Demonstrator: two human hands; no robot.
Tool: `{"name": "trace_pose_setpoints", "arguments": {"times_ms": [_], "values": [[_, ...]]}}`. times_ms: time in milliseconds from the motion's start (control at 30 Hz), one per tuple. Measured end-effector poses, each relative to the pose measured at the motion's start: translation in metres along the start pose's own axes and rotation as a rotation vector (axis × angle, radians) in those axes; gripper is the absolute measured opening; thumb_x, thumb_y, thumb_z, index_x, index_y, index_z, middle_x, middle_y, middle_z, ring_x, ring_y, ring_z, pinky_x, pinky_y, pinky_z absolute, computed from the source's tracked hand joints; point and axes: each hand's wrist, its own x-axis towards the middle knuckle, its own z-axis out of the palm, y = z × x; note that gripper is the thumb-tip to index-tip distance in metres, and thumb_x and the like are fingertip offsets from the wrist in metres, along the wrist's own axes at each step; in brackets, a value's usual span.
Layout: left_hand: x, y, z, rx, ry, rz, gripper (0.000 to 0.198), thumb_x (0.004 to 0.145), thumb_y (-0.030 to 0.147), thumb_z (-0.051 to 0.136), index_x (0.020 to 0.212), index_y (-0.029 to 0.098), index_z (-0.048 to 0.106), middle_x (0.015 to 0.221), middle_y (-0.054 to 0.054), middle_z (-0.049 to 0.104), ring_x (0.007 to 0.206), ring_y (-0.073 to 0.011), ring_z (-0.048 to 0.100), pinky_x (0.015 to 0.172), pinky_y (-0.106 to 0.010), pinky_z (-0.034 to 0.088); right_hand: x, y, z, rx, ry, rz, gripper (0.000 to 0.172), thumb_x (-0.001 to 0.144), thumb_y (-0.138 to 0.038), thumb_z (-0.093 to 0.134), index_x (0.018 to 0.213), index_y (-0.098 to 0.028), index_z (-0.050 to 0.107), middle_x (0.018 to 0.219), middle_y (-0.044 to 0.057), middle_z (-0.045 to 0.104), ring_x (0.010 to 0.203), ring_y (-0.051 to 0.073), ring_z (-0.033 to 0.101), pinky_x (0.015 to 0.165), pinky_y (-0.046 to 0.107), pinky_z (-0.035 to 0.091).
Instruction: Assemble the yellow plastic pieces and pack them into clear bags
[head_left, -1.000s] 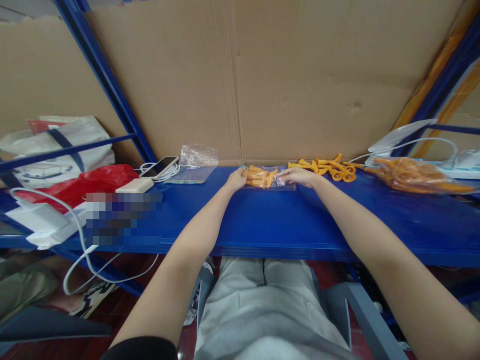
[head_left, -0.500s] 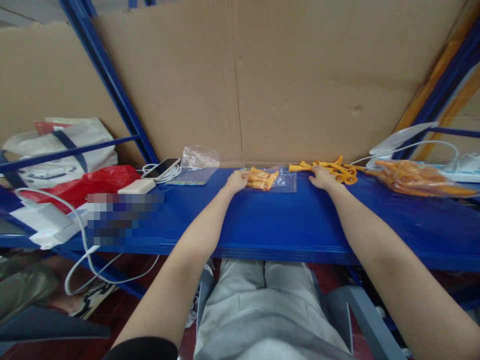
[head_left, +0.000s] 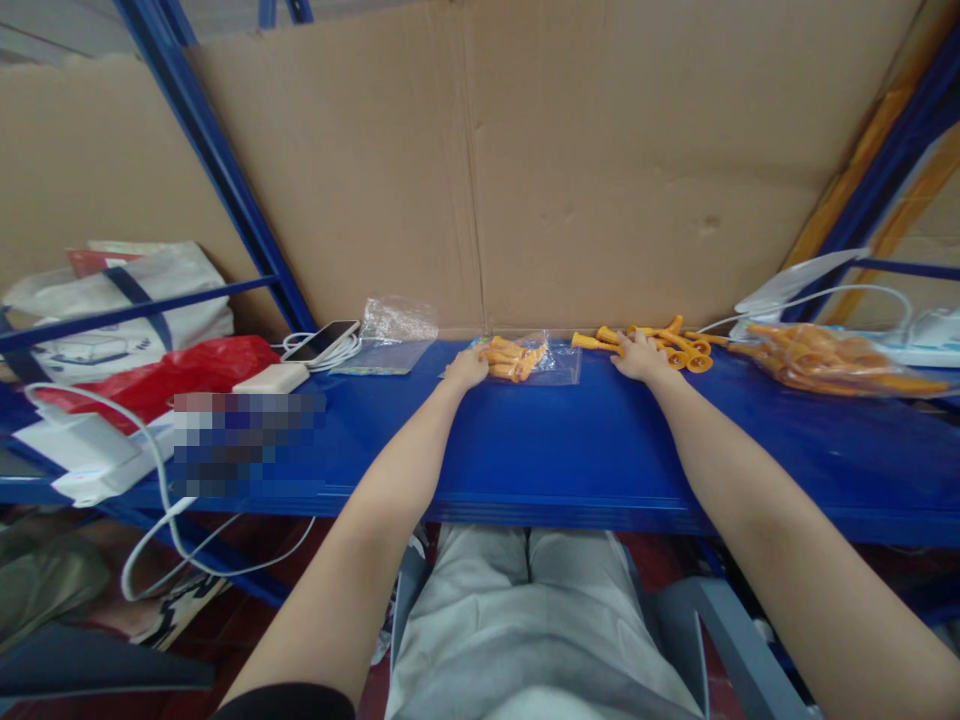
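Near the back of the blue shelf, my left hand (head_left: pixel 469 368) has its fingers closed at the left end of a clear plastic bag (head_left: pixel 566 367). Orange horn-shaped pieces (head_left: pixel 514 358) lie in that bag, just right of the hand. My right hand (head_left: pixel 637 356) rests on a loose pile of orange pieces (head_left: pixel 679 345), palm down, fingers bent over them. What its fingertips grip, if anything, is hidden. One loose orange piece (head_left: pixel 592 343) points left from beneath this hand.
A full bag of orange pieces (head_left: pixel 832 358) lies at the right. Flat clear bags (head_left: pixel 394 340) and a phone (head_left: pixel 324 343) lie left of centre. Further left are a red bag (head_left: pixel 180 375), a white charger (head_left: pixel 82 440) and cables. Cardboard (head_left: pixel 562 180) stands behind; a person's foot (head_left: pixel 180 605) shows below.
The orange pieces in the bag have shifted slightly left and the bag's right edge has moved left. My right hand has shifted slightly left over the pile.
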Motion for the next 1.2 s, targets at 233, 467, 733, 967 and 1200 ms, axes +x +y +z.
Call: {"name": "trace_pose_setpoints", "arguments": {"times_ms": [233, 467, 733, 967, 1200], "values": [[0.001, -0.005, 0.0, -0.008, 0.023, -0.053, 0.042, 0.093, 0.031, 0.046, 0.134, 0.033, 0.058, 0.141, -0.004, 0.061, 0.129, -0.0237, 0.057, 0.112, -0.045, 0.04, -0.013, -0.025, -0.016, -0.043, -0.001, 0.045, 0.042, 0.094, -0.037, 0.048, 0.126, -0.017, 0.067, 0.137, 0.022, 0.054, 0.131, 0.04, 0.048, 0.106, 0.052, 0.038], [0.0, -0.004, -0.003, 0.043, 0.04, -0.037, 0.041, 0.094, 0.031, 0.047, 0.134, 0.034, 0.06, 0.142, -0.002, 0.059, 0.132, -0.0256, 0.054, 0.114, -0.045, 0.038, -0.01, -0.028, -0.052, -0.05, 0.045, 0.051, 0.035, 0.092, -0.037, 0.056, 0.114, -0.015, 0.073, 0.122, 0.019, 0.066, 0.113, 0.033, 0.063, 0.093, 0.041, 0.048], [-0.009, 0.007, -0.008, 0.179, 0.016, -0.047, 0.046, 0.097, 0.023, 0.041, 0.14, 0.031, 0.055, 0.145, 0.0, 0.056, 0.133, -0.0218, 0.053, 0.115, -0.037, 0.038, -0.029, -0.057, -0.085, -0.121, -0.206, -0.16, 0.013, 0.079, -0.024, 0.073, 0.089, -0.016, 0.077, 0.077, 0.009, 0.074, 0.08, 0.023, 0.071, 0.073, 0.03, 0.05], [-0.01, 0.009, -0.014, 0.142, -0.028, 0.055, 0.043, 0.097, 0.022, 0.043, 0.138, 0.02, 0.059, 0.142, -0.005, 0.059, 0.134, -0.0209, 0.053, 0.113, -0.029, 0.037, -0.032, -0.079, -0.063, 0.05, -0.121, -0.382, 0.013, 0.083, -0.028, 0.067, 0.085, -0.017, 0.074, 0.082, 0.005, 0.076, 0.077, 0.017, 0.069, 0.07, 0.023, 0.048], [0.0, 0.008, -0.003, -0.108, -0.037, 0.169, 0.038, 0.096, 0.03, 0.046, 0.122, 0.019, 0.071, 0.13, -0.005, 0.067, 0.128, -0.0224, 0.058, 0.109, -0.032, 0.042, -0.036, -0.084, -0.048, 0.373, -0.245, -0.322, 0.014, 0.079, -0.009, 0.06, 0.087, -0.013, 0.071, 0.055, 0.0, 0.065, 0.048, 0.012, 0.059, 0.055, 0.022, 0.048]]}}
